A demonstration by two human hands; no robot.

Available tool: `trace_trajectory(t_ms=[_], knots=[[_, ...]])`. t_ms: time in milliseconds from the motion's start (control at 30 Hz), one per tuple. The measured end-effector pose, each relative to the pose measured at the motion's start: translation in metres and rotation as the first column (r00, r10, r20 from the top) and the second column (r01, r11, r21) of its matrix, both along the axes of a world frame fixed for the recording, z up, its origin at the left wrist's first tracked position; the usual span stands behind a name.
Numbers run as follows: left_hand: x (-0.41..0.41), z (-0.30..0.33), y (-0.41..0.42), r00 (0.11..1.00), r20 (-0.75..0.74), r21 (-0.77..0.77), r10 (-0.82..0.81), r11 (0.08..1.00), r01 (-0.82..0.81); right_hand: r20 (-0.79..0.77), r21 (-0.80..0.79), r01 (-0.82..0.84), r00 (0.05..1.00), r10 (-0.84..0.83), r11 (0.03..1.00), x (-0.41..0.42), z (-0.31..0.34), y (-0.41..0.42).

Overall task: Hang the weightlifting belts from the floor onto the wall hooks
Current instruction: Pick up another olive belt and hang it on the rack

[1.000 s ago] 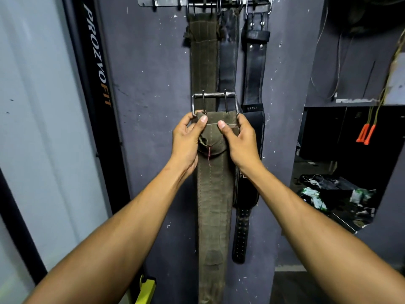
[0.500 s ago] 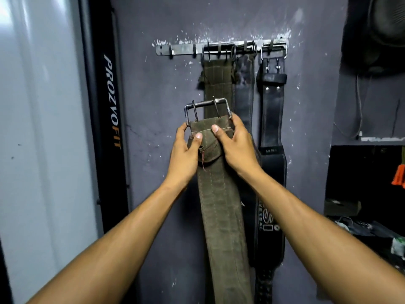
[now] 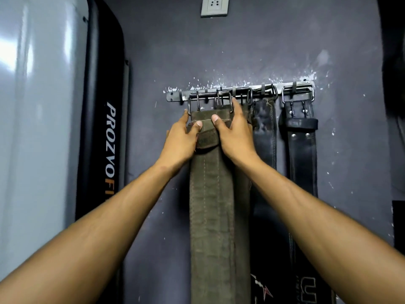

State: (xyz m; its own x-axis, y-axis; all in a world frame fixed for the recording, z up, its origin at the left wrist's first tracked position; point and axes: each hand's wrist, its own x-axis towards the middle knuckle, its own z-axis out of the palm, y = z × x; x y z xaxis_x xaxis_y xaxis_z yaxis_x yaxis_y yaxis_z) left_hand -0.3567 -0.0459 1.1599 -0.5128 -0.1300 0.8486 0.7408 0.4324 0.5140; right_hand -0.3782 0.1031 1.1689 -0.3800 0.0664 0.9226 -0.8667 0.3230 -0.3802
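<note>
The olive canvas belt hangs flat against the wall, its steel buckle raised to the left end of the hook rail. The buckle's top bar sits level with the rail's left hooks; whether it is already caught on one or only held against them cannot be told. The belt is carried by its buckle end, so the long strap drops straight down under its own weight and the frame is free to meet a hook.

Both hands grip the strap just under the buckle, side by side. The left hand wraps the strap's left edge, thumb pressed on the front of the canvas and fingers curled behind. The right hand mirrors it on the right edge, thumb on the front, index finger reaching up along the buckle's right side, probably to steady it. Both arms stretch up and forward, nearly straight.

Just beside it on the rail another olive belt is mostly hidden behind the held one, then a worn dark belt, then a black leather belt at the right end. A wall socket sits above.
</note>
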Motion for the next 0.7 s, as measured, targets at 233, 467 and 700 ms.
trace_trajectory(t_ms=[233, 467, 700], knots=[[-0.043, 0.041, -0.025, 0.997, -0.081, -0.034, 0.002, 0.999, -0.004, 0.052, 0.024, 0.073, 0.996, -0.074, 0.997, -0.037, 0.047, -0.023], [-0.087, 0.073, -0.045, 0.986, -0.111, 0.01, -0.124, 0.992, 0.126, -0.03, -0.006, 0.241, 0.97, -0.241, 0.971, -0.052, 0.073, -0.043], [-0.117, 0.078, -0.041, 0.963, -0.06, 0.049, -0.263, 0.963, 0.266, -0.017, -0.029, 0.33, 0.944, -0.331, 0.943, -0.065, 0.07, -0.045]])
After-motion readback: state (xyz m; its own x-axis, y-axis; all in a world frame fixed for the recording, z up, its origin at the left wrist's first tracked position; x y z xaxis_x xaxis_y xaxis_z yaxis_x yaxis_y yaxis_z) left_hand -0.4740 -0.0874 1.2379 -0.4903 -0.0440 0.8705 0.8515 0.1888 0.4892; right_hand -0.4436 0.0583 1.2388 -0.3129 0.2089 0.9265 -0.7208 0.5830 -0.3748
